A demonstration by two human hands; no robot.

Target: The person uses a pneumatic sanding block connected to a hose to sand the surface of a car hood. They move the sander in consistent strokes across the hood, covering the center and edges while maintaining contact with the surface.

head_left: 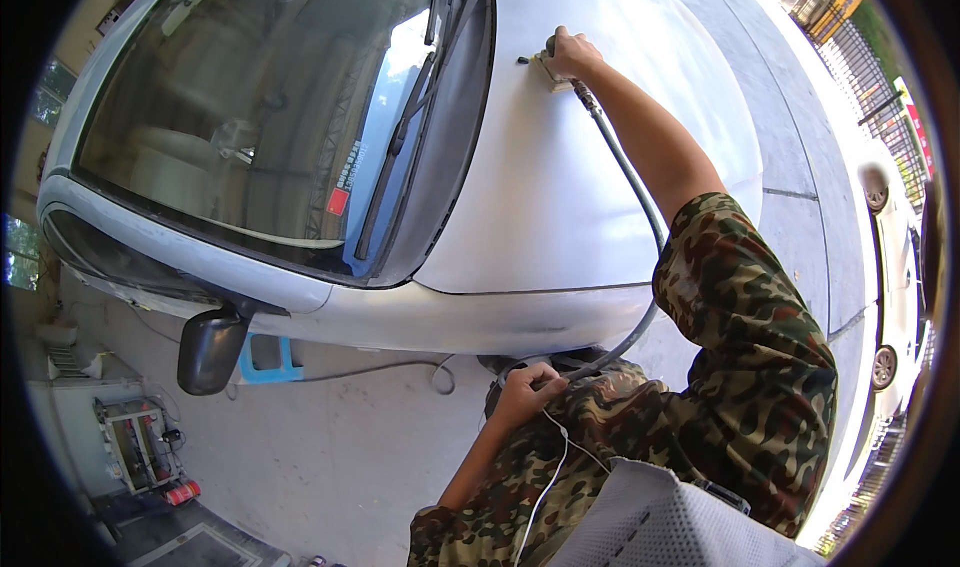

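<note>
My right hand (575,55) is closed around an air sander (553,79), far out on the silver car hood (550,207). The sander's pad rests on the hood near the windshield side; part of its body is hidden under my fingers. A dark air hose (622,155) runs from it back along my right forearm and over the fender (500,315). Close to my body, my left hand (526,393) is closed on that hose, below the car's edge. The hood looks dull, with cloudy patches.
Black wipers (400,132) lie along the windshield (250,97). A black side mirror (212,351) juts out at left, beside a blue step stool (268,359). Hose also trails across the floor (330,447). A wheeled metal rack (138,445) and a red cylinder (182,493) stand lower left.
</note>
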